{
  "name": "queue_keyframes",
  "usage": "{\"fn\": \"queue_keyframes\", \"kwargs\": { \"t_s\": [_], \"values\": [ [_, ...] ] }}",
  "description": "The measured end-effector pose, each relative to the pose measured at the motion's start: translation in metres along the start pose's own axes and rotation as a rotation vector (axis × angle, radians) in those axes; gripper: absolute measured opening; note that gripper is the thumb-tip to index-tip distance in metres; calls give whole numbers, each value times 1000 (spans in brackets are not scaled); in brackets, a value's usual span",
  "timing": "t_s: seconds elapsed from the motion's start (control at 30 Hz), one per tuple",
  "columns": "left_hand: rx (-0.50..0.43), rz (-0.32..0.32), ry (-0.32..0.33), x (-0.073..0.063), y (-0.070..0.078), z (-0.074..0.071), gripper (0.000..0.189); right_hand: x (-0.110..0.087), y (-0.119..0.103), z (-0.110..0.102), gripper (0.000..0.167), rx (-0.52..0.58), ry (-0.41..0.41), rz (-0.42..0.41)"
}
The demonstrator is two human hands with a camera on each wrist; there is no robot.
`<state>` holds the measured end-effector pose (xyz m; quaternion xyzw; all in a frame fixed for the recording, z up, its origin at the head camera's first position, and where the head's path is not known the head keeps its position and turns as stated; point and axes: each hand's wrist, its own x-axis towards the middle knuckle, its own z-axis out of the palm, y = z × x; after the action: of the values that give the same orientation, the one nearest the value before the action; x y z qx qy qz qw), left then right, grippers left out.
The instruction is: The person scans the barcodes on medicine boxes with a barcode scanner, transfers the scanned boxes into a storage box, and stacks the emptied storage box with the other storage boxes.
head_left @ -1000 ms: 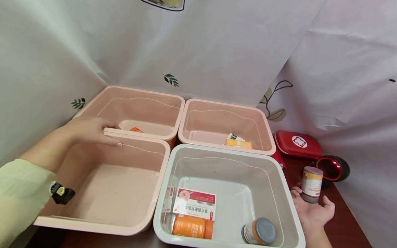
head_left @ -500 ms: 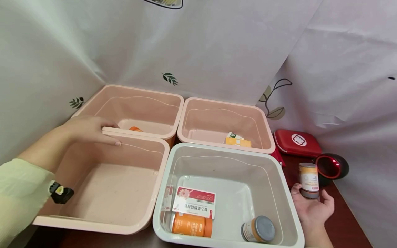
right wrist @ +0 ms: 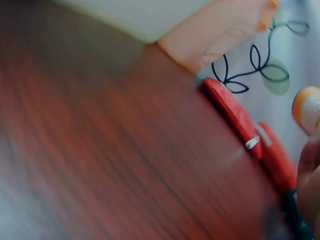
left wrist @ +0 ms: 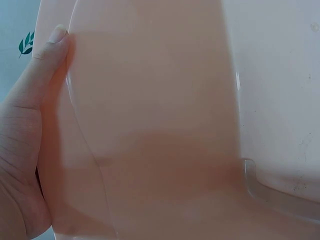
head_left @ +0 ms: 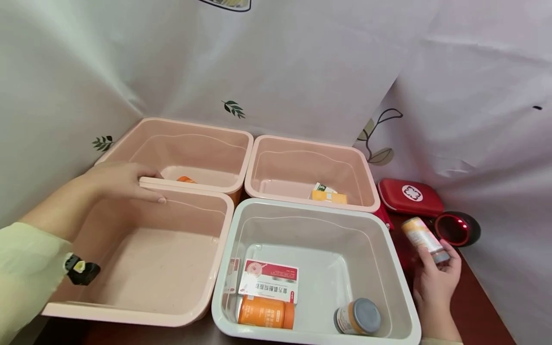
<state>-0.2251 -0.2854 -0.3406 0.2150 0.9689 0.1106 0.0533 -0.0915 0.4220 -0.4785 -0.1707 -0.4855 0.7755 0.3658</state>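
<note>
My right hand (head_left: 437, 282) grips a small jar (head_left: 422, 235) with an orange and white label and grey ends, tilted, right of the grey bin (head_left: 297, 235). In the right wrist view the jar (right wrist: 309, 110) shows only partly at the right edge. My left hand (head_left: 120, 181) holds the back rim of the front-left pink bin (head_left: 164, 268), thumb (left wrist: 55, 42) over the inner wall, other fingers hidden behind. Inside the grey bin lie a similar jar (head_left: 358, 317), an orange bottle (head_left: 265, 311) and a white and red medicine box (head_left: 269, 279).
Two more pink bins stand behind: the left one (head_left: 194, 148) holds something orange (head_left: 186, 179), the right one (head_left: 308, 160) a yellow box (head_left: 329, 197). A red first-aid case (head_left: 411, 197) and a black scanner-like device with red lights (head_left: 459, 229) stand at the right on the dark table (head_left: 478, 306).
My right hand has turned over from palm up, and the jar has gone from upright to tilted, leaning left. The left hand keeps its hold on the pink bin's rim.
</note>
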Motion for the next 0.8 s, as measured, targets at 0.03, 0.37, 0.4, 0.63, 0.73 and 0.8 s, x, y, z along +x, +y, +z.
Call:
{"fn": "queue_keyframes", "kwargs": {
  "t_s": [0.03, 0.37, 0.4, 0.63, 0.73, 0.8],
  "values": [
    [-2, 3, 2, -1, 0, 0, 65, -1, -1, 3, 61, -78, 0, -71],
    [-4, 9, 3, -1, -3, 0, 67, -1, -42, 13, 50, -757, -231, -870],
    [-3, 8, 4, -2, -3, 0, 67, 0, -47, 14, 51, -778, -246, -916],
    [2, -7, -1, -3, -3, 0, 70, 12, -79, 14, 53, -1066, -317, -921],
    [4, -3, -5, -3, -1, -1, 70, 18, -91, 14, 50, -1254, -352, -746],
    [8, -1, -6, -2, -1, -2, 70, 24, -99, 15, 49, -1382, -394, -626]
  ]
}}
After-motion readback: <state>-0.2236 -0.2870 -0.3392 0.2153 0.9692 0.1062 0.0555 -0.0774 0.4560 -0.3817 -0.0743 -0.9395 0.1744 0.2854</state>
